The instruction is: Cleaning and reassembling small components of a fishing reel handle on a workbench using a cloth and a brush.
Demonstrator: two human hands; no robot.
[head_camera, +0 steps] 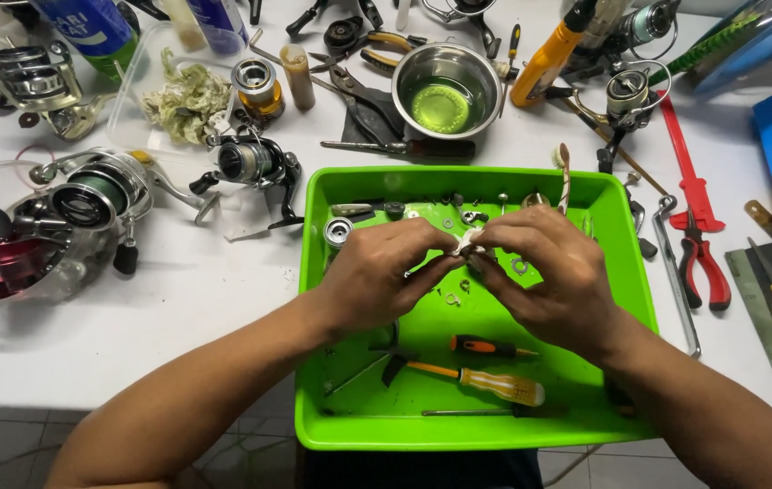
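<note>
Green tray (350,426) under hands pinching rag (468,241)

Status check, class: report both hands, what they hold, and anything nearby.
Left hand and right hand pinch a small white cloth. Above green tray. Orange-handled screwdriver below.

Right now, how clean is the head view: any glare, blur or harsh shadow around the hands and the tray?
Head view: even, bright light; soft shadows only beneath both forearms. The left hand and right hand are sharp, pinching a small white cloth over the green tray. Mild glare on the steel bowl rim. Wide-angle bending at the table edges; tiny parts in the tray are too small to identify.
</note>
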